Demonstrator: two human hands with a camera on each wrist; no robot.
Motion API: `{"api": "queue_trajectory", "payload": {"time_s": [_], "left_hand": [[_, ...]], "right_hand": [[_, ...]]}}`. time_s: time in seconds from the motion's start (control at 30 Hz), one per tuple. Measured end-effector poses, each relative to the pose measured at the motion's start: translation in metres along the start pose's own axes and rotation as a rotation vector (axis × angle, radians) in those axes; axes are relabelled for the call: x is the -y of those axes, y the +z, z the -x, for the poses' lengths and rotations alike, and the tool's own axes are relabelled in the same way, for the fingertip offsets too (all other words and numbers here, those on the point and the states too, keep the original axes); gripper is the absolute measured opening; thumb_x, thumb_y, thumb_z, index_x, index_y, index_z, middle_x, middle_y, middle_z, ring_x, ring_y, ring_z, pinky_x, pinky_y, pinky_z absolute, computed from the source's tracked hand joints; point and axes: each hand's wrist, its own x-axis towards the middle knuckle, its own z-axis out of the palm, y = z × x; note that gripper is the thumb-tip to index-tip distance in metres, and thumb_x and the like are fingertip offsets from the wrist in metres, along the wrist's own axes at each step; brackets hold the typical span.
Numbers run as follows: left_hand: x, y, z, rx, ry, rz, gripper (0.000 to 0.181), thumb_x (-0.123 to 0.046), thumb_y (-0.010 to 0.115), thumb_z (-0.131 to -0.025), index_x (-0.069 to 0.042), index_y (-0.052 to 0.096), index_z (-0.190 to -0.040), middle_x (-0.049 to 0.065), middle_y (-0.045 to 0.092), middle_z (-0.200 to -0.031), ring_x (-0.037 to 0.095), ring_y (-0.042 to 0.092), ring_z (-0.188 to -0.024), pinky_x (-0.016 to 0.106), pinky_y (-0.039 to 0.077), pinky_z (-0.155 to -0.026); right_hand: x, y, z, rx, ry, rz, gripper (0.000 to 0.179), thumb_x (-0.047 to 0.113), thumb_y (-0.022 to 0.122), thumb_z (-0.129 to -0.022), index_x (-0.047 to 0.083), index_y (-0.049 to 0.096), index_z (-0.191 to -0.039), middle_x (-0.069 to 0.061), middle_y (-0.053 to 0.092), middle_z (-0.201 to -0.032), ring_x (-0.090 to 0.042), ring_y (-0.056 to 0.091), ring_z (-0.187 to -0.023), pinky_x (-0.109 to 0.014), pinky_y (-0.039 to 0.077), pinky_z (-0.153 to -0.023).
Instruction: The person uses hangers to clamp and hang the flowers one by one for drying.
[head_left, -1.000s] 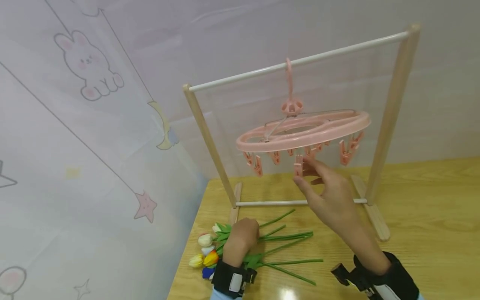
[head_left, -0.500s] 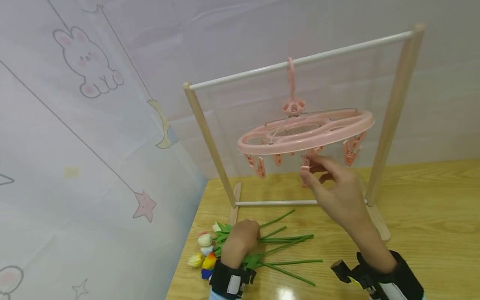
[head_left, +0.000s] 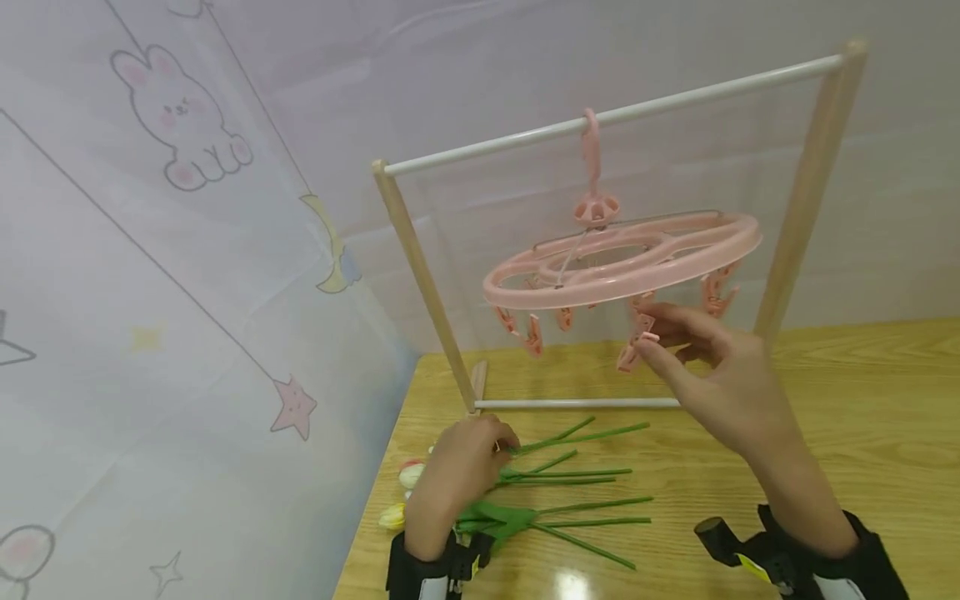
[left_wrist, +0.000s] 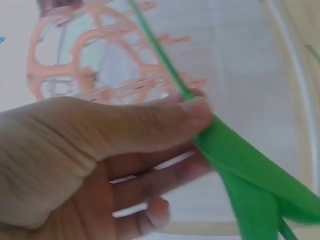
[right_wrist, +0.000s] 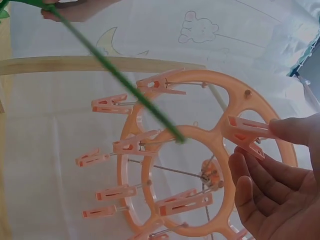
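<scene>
My left hand is above the artificial tulips on the table. In the left wrist view, its thumb and fingers pinch a tulip's green stem just by the leaf; the bloom is out of that view. That stem also crosses the right wrist view, below the hanger. With thumb and fingertips, my right hand pinches a pink clothespin hanging from the round drying hanger. A white tulip and a yellow one show beside my left hand, which hides other blooms.
The hanger hooks over the white rod of a wooden-legged stand. More clothespins dangle around its ring. Several green stems spread rightward across the wooden table. A patterned wall borders the left.
My right hand has drawn its clothespin to the right, and the clothespin now tilts. My left hand has risen from the tulips with a stem; the stems beneath have shifted.
</scene>
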Motion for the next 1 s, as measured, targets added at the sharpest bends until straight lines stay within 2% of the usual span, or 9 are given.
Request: {"api": "queue_trajectory", "payload": {"time_s": [0.17,0.3,0.43,0.57,0.63,0.7,0.8,1.0], "left_hand": [[-0.008,-0.015,0.006,-0.253,0.097,-0.002,0.019,-0.013,0.073,-0.079,-0.019,0.071,-0.097,-0.006,0.066,-0.093,0.007,0.061,-0.077,0.02,0.051,-0.063],[-0.013,-0.023,0.005,-0.49,0.156,0.037,0.021,-0.011,0.074,-0.078,-0.016,0.07,-0.098,-0.005,0.068,-0.094,0.005,0.062,-0.082,0.022,0.052,-0.067],[-0.019,-0.027,0.004,-0.694,0.196,0.125,0.021,-0.007,0.073,-0.078,-0.012,0.07,-0.099,-0.001,0.069,-0.093,0.006,0.062,-0.083,0.026,0.053,-0.065],[-0.025,-0.026,0.0,-0.833,0.247,0.25,0.021,-0.003,0.072,-0.078,-0.008,0.07,-0.098,0.004,0.07,-0.088,0.008,0.063,-0.078,0.025,0.053,-0.06],[-0.028,-0.024,-0.003,-0.869,0.273,0.306,0.018,-0.003,0.072,-0.078,-0.005,0.071,-0.096,0.006,0.07,-0.086,0.009,0.063,-0.076,0.022,0.053,-0.06],[-0.033,-0.02,-0.006,-0.876,0.295,0.361,0.016,-0.004,0.071,-0.079,-0.004,0.071,-0.095,0.007,0.07,-0.085,0.009,0.064,-0.075,0.021,0.053,-0.062],[-0.04,-0.014,-0.01,-0.854,0.303,0.449,0.013,-0.006,0.069,-0.082,-0.004,0.071,-0.095,0.006,0.07,-0.086,0.007,0.064,-0.076,0.02,0.053,-0.064],[-0.052,-0.005,-0.012,-0.812,0.28,0.6,0.014,-0.008,0.066,-0.085,-0.006,0.071,-0.097,0.005,0.069,-0.087,0.007,0.063,-0.078,0.022,0.054,-0.065]], "right_hand": [[0.001,-0.006,0.0,0.01,0.07,-0.007,0.033,0.006,0.07,-0.081,0.004,0.064,-0.114,0.004,0.067,-0.09,-0.007,0.06,-0.08,-0.009,0.046,-0.068],[0.001,-0.007,0.001,0.029,0.078,-0.01,0.034,0.006,0.072,-0.079,0.002,0.063,-0.112,0.003,0.066,-0.092,-0.006,0.061,-0.084,-0.009,0.046,-0.07],[0.002,-0.007,0.002,0.062,0.068,-0.003,0.034,0.006,0.073,-0.078,0.004,0.063,-0.11,0.001,0.067,-0.093,-0.007,0.061,-0.084,-0.009,0.047,-0.07],[0.005,-0.004,0.005,0.1,0.046,-0.059,0.03,0.002,0.072,-0.078,0.004,0.064,-0.106,-0.002,0.066,-0.094,-0.01,0.061,-0.083,-0.011,0.048,-0.07],[0.007,-0.001,0.006,0.112,0.034,-0.113,0.029,-0.001,0.072,-0.077,0.004,0.064,-0.104,-0.004,0.065,-0.095,-0.011,0.061,-0.083,-0.013,0.049,-0.071],[0.008,0.002,0.007,0.118,0.021,-0.155,0.027,-0.004,0.072,-0.076,0.004,0.064,-0.101,-0.006,0.066,-0.094,-0.013,0.062,-0.082,-0.015,0.05,-0.071],[0.01,0.005,0.009,0.12,0.016,-0.181,0.026,-0.004,0.072,-0.075,0.005,0.066,-0.098,-0.006,0.066,-0.093,-0.014,0.063,-0.081,-0.015,0.05,-0.071],[0.01,0.012,0.014,0.121,0.013,-0.154,0.022,0.0,0.074,-0.075,0.011,0.069,-0.093,0.0,0.068,-0.092,-0.012,0.064,-0.078,-0.016,0.051,-0.068]]}}
